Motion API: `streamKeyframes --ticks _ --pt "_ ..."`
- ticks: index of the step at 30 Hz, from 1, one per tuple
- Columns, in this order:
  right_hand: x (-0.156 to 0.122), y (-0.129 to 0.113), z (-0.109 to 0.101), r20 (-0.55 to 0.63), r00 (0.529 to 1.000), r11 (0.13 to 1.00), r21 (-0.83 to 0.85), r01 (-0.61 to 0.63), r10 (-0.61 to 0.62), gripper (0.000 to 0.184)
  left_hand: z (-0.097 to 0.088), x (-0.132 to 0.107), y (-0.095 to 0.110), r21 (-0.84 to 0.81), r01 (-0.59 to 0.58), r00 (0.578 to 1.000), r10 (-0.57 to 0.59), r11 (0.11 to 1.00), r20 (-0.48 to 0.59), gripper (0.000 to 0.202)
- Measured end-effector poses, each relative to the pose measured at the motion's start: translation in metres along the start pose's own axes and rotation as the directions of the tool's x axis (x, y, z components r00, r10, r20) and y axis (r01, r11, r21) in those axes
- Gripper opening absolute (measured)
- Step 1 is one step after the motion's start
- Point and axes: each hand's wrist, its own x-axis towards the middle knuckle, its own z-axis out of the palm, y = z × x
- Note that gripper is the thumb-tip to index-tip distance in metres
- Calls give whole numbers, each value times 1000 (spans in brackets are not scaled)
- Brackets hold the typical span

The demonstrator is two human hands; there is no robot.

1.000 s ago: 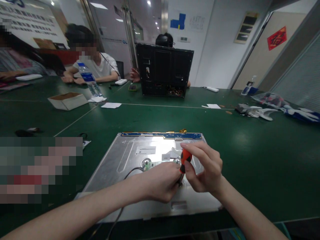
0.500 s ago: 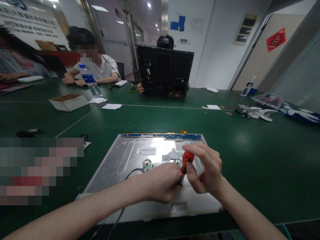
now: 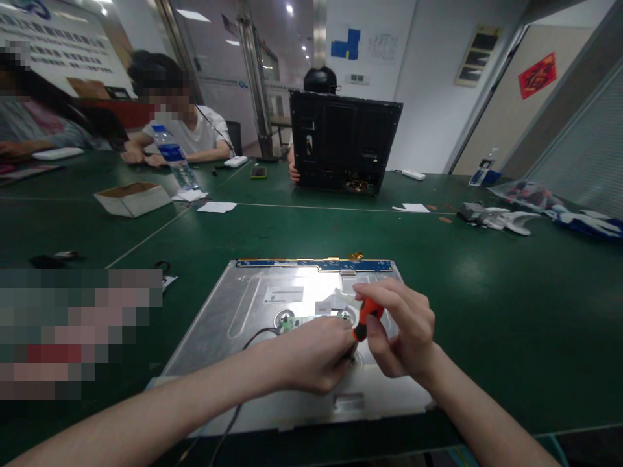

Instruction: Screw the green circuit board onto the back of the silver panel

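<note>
- An office meeting room is serving as an electronics workbench.
- People (image 3: 204, 133) are sitting around a long green table (image 3: 487, 292) under ceiling lights (image 3: 191, 11).
- Notices (image 3: 477, 55) are hanging on white walls.
- A bare metal panel (image 3: 233, 324) and a black casing (image 3: 345, 143) are resting on the table.

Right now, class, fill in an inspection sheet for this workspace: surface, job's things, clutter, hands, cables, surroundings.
Surface: green table, thin seams across it.
Job's things: panel of bare metal lying flat, blue circuit strip on its far edge; orange screwdriver tilted, tip down toward the panel.
Clutter: box, bottle, paper and phone far left; white parts far right.
Hands: right hand shut on the screwdriver; left hand curled by its tip, grip hidden.
Cables: black cable runs from the panel's middle under the left arm.
Surroundings: people seated across; one holds a black case upright; red sign on a door.
</note>
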Motion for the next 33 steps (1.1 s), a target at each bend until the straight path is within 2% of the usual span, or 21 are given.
streamKeyframes --ticks 2,5,10,14,17,21,25,29,33 --pt "-1 1 0 10 1000 999 39 3 -3 34 1 -1 -1 -6 3 1000 -3 1000 -17 9" --pt "-4 2 2 12 1000 1000 1 -8 8 27 3 -2 -3 -9 -9 1000 9 1000 -16 9" --pt "-4 2 3 5 1000 997 -74 -11 11 36 5 -3 -4 -10 0 1000 0 1000 -8 8" --pt "-4 2 4 -12 1000 999 32 7 -7 45 2 -1 -1 -21 -9 1000 9 1000 -25 8" --pt "-4 3 5 -9 1000 996 88 7 -6 40 0 -1 0 -13 -9 1000 9 1000 -30 12" --pt "-4 2 4 2 1000 1000 -27 4 -4 30 4 -3 -2 10 9 999 -9 1000 -39 9" --pt "-2 0 3 17 1000 995 -97 -18 20 35 8 -3 -4 -46 32 999 -34 998 -31 8" --pt "-2 0 3 4 1000 999 -47 -26 26 41 7 -1 -4 -13 6 999 -6 1000 -41 7" --pt "-4 2 5 -37 999 999 46 -3 5 27 4 -2 -3 0 -13 999 13 1000 -45 4"
